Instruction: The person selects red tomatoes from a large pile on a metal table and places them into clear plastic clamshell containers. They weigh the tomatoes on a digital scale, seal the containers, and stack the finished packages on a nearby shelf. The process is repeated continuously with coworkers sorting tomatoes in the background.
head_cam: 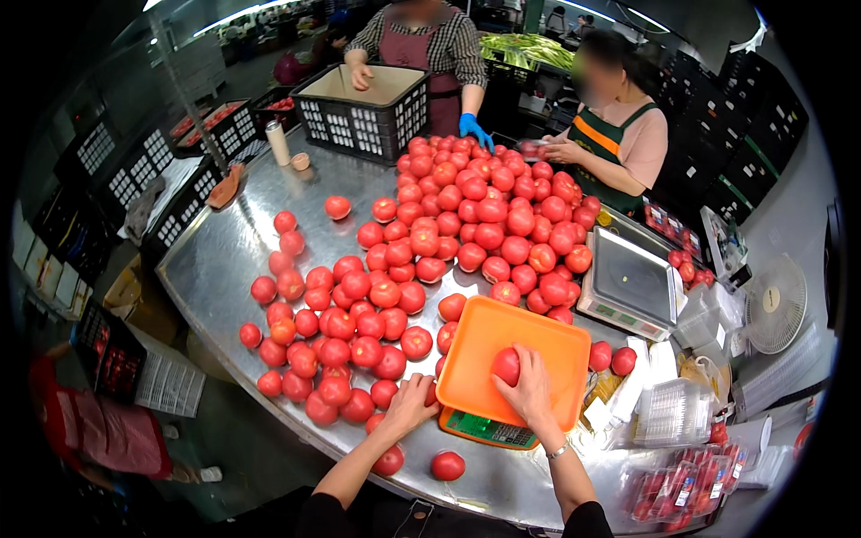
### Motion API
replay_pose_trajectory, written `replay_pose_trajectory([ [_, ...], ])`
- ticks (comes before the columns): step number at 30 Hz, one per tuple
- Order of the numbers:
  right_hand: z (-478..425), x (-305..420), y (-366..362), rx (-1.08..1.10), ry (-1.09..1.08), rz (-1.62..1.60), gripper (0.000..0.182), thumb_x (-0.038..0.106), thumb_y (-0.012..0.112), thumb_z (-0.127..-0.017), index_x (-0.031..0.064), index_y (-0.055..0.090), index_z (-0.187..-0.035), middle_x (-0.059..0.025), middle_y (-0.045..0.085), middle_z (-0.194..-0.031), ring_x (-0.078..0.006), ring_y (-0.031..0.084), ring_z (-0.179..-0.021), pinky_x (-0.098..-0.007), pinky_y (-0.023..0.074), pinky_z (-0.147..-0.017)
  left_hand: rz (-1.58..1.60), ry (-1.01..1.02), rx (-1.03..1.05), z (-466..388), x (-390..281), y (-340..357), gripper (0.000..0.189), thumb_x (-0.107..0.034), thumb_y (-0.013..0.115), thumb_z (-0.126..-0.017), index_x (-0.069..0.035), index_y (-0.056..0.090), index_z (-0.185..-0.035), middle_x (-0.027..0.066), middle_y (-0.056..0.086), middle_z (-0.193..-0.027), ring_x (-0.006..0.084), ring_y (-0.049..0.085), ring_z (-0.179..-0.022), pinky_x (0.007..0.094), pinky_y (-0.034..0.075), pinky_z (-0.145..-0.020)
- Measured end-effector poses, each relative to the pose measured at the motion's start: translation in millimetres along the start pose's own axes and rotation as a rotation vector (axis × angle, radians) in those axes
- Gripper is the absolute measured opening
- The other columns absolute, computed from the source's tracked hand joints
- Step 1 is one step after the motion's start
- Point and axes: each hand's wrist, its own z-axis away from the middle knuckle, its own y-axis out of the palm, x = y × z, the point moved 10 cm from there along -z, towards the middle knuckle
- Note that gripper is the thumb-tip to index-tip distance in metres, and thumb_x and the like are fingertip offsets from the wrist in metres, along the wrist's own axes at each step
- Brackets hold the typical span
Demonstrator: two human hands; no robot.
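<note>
My right hand [525, 385] is closed around a red tomato [506, 366] on the orange plastic tray [471, 336] of a digital scale, whose green display and keypad [494, 428] show at the near side. Just left of the tray, my left hand [412, 405] reaches over a tomato [432, 392] that is partly hidden by its fingers; whether it grips that tomato cannot be seen. A large heap of tomatoes [491, 210] spreads over the metal table [222, 276], with a looser group [336, 324] to the left. One tomato [448, 465] lies nearest my body, below the scale.
A second scale [632, 279] stands at right, near clear plastic containers [675, 411] and packed tomatoes [693, 484]. A lined black crate [363, 124] sits at the far edge. Two people work across the table, one with a blue-gloved hand [475, 129] on the heap. A fan [775, 302] is at right.
</note>
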Motion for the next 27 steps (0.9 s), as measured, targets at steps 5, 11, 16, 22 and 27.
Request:
replay_pose_trajectory([
  [5, -10, -7, -4, 0.001, 0.029, 0.014, 0.066, 0.023, 0.076, -0.067, 0.0048, 0.047, -0.123, -0.0174, 0.048, -0.114, -0.0346, 0.051, -0.104, -0.0432, 0.0455, -0.086, 0.290, -0.160, -0.284, 10, 17, -55, 0.054, -0.025, 0.071, -0.073, -0.003, 0.048, -0.116, 0.0193, 0.054, -0.110, 0.0352, 0.055, -0.100, 0.0402, 0.046, -0.084],
  [11, -30, -14, 0, 0.143, -0.041, 0.034, 0.057, 0.030, 0.073, -0.073, 0.0049, 0.051, -0.119, -0.0151, 0.052, -0.111, -0.0344, 0.052, -0.102, -0.0436, 0.0441, -0.087, 0.420, -0.273, -0.069, 7, 27, -56, 0.053, -0.033, 0.071, -0.076, -0.005, 0.050, -0.116, 0.0174, 0.058, -0.111, 0.0339, 0.056, -0.104, 0.0400, 0.045, -0.088],
  [16, -87, -28, -10, 0.028, -0.041, -0.109, 0.042, 0.028, 0.068, -0.079, 0.0043, 0.057, -0.112, -0.0155, 0.057, -0.102, -0.0330, 0.055, -0.099, -0.0422, 0.0449, -0.085, 0.299, -0.194, 0.010, -6, 14, -50, 0.053, -0.037, 0.068, -0.078, -0.007, 0.049, -0.118, 0.0170, 0.055, -0.112, 0.0384, 0.057, -0.100, 0.0438, 0.046, -0.085],
  [22, -173, -24, 0, -0.043, -0.093, -0.133, 0.034, 0.024, 0.066, -0.081, 0.0023, 0.057, -0.105, -0.0160, 0.058, -0.100, -0.0341, 0.057, -0.092, -0.0417, 0.0472, -0.078, -0.125, -0.093, 0.209, -17, 3, -18, 0.047, -0.036, 0.064, -0.081, -0.011, 0.049, -0.117, 0.0167, 0.051, -0.105, 0.0390, 0.061, -0.082, 0.0474, 0.050, -0.068],
  [27, -273, -11, 20, -0.181, -0.217, 0.052, 0.043, 0.027, 0.064, -0.082, 0.0028, 0.052, -0.115, -0.0219, 0.056, -0.105, -0.0397, 0.055, -0.098, -0.0457, 0.0468, -0.080, -0.277, -0.046, 0.333, -23, 8, 11, 0.040, -0.033, 0.063, -0.081, -0.013, 0.051, -0.114, 0.0170, 0.050, -0.101, 0.0369, 0.063, -0.068, 0.0470, 0.052, -0.056],
])
